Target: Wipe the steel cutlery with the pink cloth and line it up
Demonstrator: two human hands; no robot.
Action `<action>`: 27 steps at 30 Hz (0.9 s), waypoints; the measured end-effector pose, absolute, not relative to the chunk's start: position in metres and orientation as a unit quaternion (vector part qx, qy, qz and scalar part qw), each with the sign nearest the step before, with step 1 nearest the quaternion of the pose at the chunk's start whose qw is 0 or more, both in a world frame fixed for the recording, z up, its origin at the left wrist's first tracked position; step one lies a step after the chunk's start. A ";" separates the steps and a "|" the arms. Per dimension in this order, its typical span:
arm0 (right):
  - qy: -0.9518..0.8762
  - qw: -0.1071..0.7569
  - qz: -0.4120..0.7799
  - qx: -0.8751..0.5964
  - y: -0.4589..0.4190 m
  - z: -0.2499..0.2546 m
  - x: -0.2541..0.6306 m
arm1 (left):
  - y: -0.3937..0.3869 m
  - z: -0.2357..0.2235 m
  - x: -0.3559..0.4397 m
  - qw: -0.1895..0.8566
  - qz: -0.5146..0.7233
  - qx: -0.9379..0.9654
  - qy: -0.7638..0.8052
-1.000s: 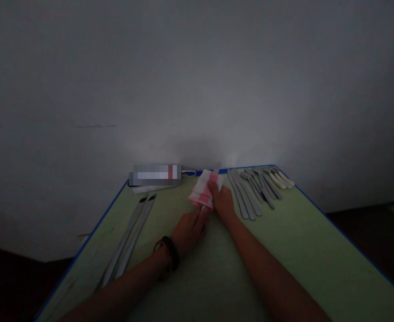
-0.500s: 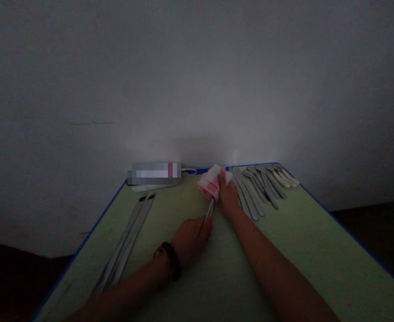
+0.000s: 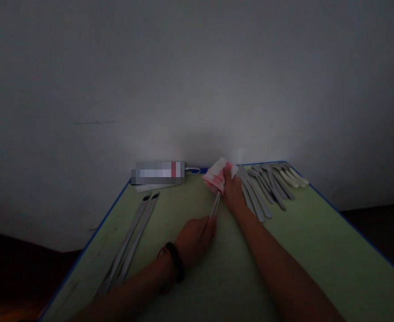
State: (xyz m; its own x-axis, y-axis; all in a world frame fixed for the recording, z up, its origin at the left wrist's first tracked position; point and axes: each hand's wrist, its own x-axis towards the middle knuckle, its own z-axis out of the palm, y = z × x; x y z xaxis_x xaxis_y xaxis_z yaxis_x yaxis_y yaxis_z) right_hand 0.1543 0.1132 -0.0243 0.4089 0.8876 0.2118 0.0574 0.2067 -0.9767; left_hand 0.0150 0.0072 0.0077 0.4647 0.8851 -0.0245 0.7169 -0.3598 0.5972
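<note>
My left hand (image 3: 198, 239), a dark band on its wrist, is closed around a slim metal utensil (image 3: 215, 205). The utensil's visible part shows two bright narrow strips; its far end is hidden in a pink-and-white cloth (image 3: 217, 174), so its exact kind is unclear. My right hand (image 3: 233, 190) grips that cloth, wrapped about the utensil's far end. Just right of this hand lie several flat metal handles (image 3: 259, 203), probably of knives. To the left of my left hand rest two long metal utensils (image 3: 138, 228) with dark marks at their far ends.
Farther right are metal spoons (image 3: 262, 183) and several pale-handled pieces of cutlery (image 3: 289, 176). A blurred-out box-like object (image 3: 158, 173) with a white cable (image 3: 193, 170) stands at the back left. The green table (image 3: 317, 250) has a blue edge and meets a grey wall (image 3: 197, 80).
The cloth and my right hand have moved slightly farther up the utensil, away from my left hand, so more metal shows between them. The view has shifted slightly left.
</note>
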 end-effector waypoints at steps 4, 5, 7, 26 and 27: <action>-0.505 0.578 0.285 -0.574 0.095 -0.013 0.147 | 0.010 0.010 0.014 0.326 0.184 0.779 0.503; -0.515 0.573 0.283 -0.571 0.090 -0.012 0.146 | 0.010 0.010 0.014 0.336 0.190 0.771 0.506; -0.525 0.566 0.284 -0.568 0.082 -0.011 0.143 | 0.010 0.011 0.014 0.347 0.197 0.762 0.510; -0.299 0.689 0.572 -0.329 0.095 -0.020 0.157 | -0.002 0.007 0.016 0.335 0.168 0.800 0.468; -0.311 0.679 0.578 -0.327 0.094 -0.020 0.157 | 0.000 0.007 0.015 0.369 0.199 0.779 0.466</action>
State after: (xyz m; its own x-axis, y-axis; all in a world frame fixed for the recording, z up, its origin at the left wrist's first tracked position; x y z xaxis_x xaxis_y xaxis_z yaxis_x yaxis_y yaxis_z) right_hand 0.1573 0.0940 -0.0196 0.1375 0.9895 0.0449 -0.5817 0.1174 -0.8049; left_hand 0.0152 0.0000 0.0071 0.4862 0.8732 -0.0336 0.5798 -0.2936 0.7600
